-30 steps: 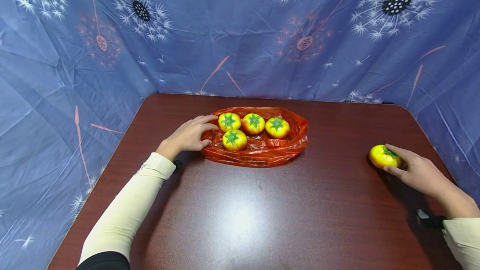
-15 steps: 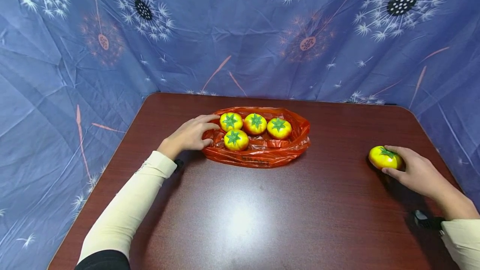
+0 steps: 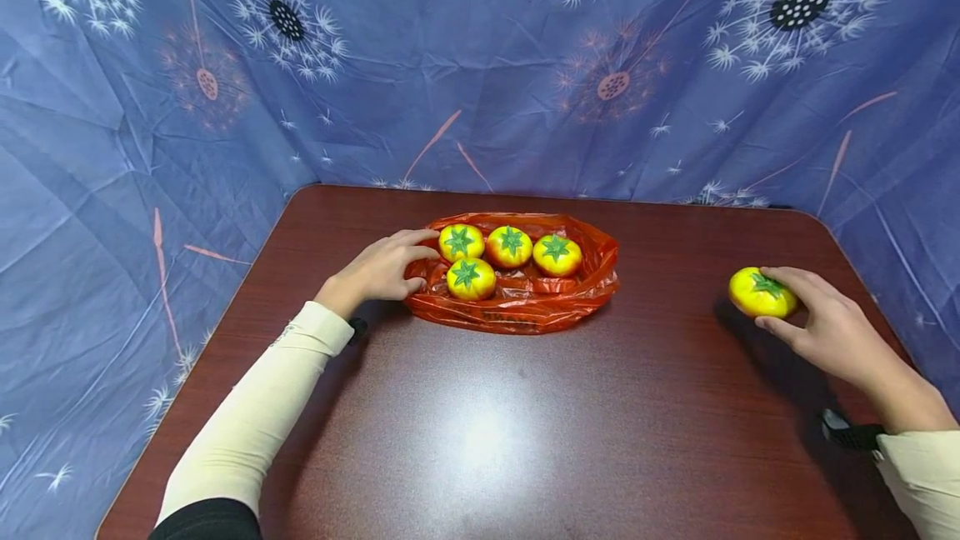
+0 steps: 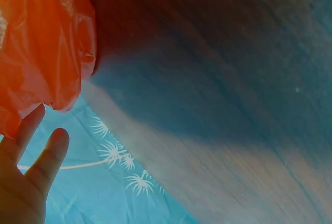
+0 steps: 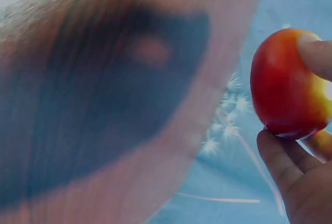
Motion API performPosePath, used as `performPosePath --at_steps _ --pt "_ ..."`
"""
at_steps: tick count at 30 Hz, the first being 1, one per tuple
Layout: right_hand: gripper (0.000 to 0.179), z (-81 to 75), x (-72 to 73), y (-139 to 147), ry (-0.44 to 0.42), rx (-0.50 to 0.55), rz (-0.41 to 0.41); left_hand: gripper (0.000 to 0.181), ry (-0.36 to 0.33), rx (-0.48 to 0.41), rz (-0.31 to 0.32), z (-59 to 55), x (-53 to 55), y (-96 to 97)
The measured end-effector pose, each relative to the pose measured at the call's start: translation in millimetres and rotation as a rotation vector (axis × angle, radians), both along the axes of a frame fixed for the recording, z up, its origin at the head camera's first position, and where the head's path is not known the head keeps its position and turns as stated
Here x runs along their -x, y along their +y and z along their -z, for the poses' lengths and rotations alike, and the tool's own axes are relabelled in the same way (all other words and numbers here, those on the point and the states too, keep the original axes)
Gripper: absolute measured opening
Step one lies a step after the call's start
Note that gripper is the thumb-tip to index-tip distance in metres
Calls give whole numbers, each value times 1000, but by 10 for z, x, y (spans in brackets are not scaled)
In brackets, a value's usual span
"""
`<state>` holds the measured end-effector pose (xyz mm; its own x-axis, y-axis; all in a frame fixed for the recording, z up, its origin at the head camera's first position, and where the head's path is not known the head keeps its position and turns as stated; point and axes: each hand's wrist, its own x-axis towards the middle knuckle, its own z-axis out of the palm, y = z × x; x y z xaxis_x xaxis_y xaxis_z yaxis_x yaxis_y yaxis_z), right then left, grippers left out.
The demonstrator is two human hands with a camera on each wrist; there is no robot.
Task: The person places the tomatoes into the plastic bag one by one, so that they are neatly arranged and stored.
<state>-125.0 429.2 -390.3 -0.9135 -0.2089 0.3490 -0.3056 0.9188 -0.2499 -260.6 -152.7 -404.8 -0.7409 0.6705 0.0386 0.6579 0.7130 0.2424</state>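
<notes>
My right hand (image 3: 843, 336) grips a glossy tomato (image 3: 762, 292), yellow on top with a green star-shaped calyx. Its shadow falls apart from it on the table. Seen from the right wrist, the tomato (image 5: 285, 84) shows a red underside, with thumb and fingertips pressed to opposite sides. A red plastic bag (image 3: 517, 322) lies spread with its mouth up at the far middle of the table. Several matching tomatoes (image 3: 508, 247) sit in it. At the bag's left rim rests my left hand (image 3: 381, 267), fingers spread and touching the plastic (image 4: 49, 42), holding no tomato.
The dark reddish-brown wooden table (image 3: 600, 423) has rounded far corners and reflects a bright glare near its middle. A blue cloth (image 3: 420, 65) with dandelion prints hangs behind it and along both sides.
My right hand has raised the tomato off the table and moved it slightly away from me and left. The left hand and the bag stay where they were.
</notes>
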Motion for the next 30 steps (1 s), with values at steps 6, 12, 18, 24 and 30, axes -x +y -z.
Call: performPosePath --at_steps 6,12,18,24,30 --pt "82 -176 60 -194 105 52 -108 43 -6 11 -9 -12 -3 -2" --pt "61 -418 110 -434 167 69 -256 43 -4 9 -4 -30 -3 10" --pt "83 -596 169 -759 201 22 -344 43 -16 17 -14 -34 -14 12" --pt "74 -678 215 -1066 245 -8 -463 43 -10 12 -12 -34 -19 12" --pt "56 -679 240 -1352 202 -67 -561 43 -5 5 -14 -29 -24 10"
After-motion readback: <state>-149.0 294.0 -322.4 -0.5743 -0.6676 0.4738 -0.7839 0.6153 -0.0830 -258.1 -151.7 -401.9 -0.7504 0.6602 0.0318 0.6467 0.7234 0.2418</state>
